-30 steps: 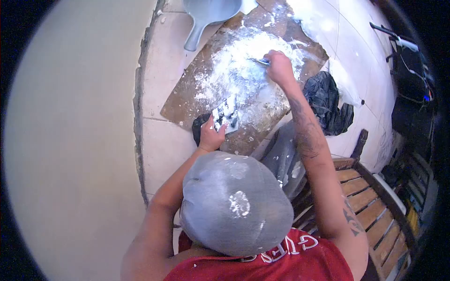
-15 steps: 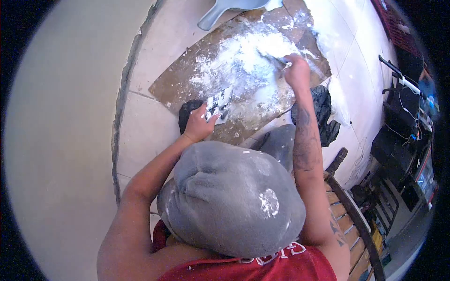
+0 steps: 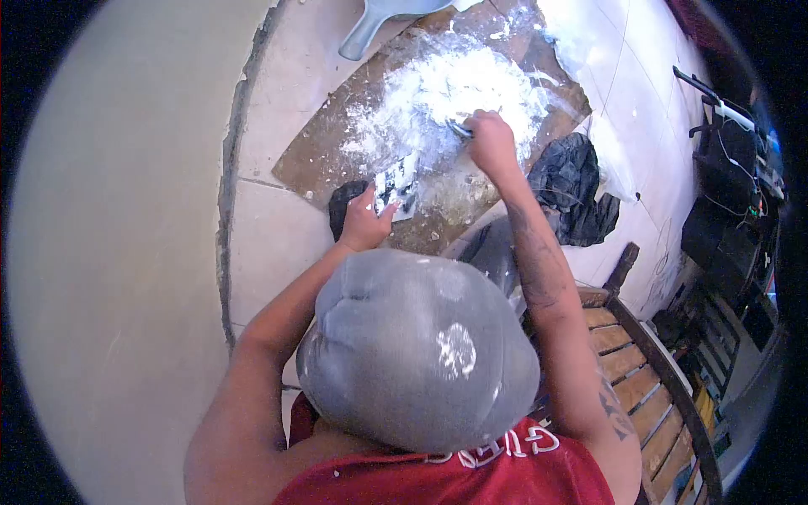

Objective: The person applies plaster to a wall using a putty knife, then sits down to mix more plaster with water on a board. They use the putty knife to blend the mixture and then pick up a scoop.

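My left hand (image 3: 364,220) grips the near edge of a thin flat plate (image 3: 396,188), smeared white with dark patches, at the left side of a worn brown board (image 3: 316,156). Fingers of my right hand (image 3: 492,145) are closed round a small tool (image 3: 459,129); only a short dark, metallic-looking part of it shows, and its kind I cannot tell. That tool is over the near side of a spread of white powder (image 3: 480,80) on the board. Below the board rises my bent knee in grey cloth (image 3: 404,337), spotted with white.
A grey-blue dustpan-like thing with a handle (image 3: 364,32) lies at the board's far edge. Crumpled black plastic (image 3: 572,189) and a white bag (image 3: 613,160) lie right of the board. A slatted wooden seat (image 3: 627,362) is at lower right, a pale wall (image 3: 126,252) at left.
My right hand has drawn the tool toward me and to the left across the powder. My left hand keeps hold of the plate in nearly the same place.
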`<state>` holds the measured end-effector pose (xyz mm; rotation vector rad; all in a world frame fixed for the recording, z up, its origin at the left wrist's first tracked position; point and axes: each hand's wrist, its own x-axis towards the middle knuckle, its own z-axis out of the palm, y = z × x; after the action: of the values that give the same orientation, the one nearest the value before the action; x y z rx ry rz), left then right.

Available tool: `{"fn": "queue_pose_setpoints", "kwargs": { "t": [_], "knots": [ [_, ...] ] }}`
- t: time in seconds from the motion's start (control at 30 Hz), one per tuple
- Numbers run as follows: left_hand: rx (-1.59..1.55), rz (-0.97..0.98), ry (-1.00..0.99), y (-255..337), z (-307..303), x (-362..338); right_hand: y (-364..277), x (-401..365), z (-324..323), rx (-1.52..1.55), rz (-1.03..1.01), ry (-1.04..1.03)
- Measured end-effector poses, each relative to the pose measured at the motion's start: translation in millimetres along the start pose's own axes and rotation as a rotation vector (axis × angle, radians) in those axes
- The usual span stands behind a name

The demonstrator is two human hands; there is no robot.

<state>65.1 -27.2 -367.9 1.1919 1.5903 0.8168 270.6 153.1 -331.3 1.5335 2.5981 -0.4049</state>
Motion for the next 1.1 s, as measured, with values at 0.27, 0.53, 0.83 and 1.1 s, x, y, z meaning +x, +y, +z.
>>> {"fn": "queue_pose_setpoints", "kwargs": {
  "t": [0.27,0.53,0.83,1.1],
  "knots": [
    [0.04,-0.017,0.009,-9,5,-6,25,38,-37,-0.004,-0.014,0.074],
    [0.031,-0.028,-0.022,7,-2,-2,9,41,4,-0.081,-0.174,0.077],
    [-0.014,0.017,0.009,5,0,-1,10,8,-12,0.029,-0.057,0.011],
    [0.032,0.026,0.014,16,-1,-2,69,49,-30,0.033,0.203,0.006]
  ]
}}
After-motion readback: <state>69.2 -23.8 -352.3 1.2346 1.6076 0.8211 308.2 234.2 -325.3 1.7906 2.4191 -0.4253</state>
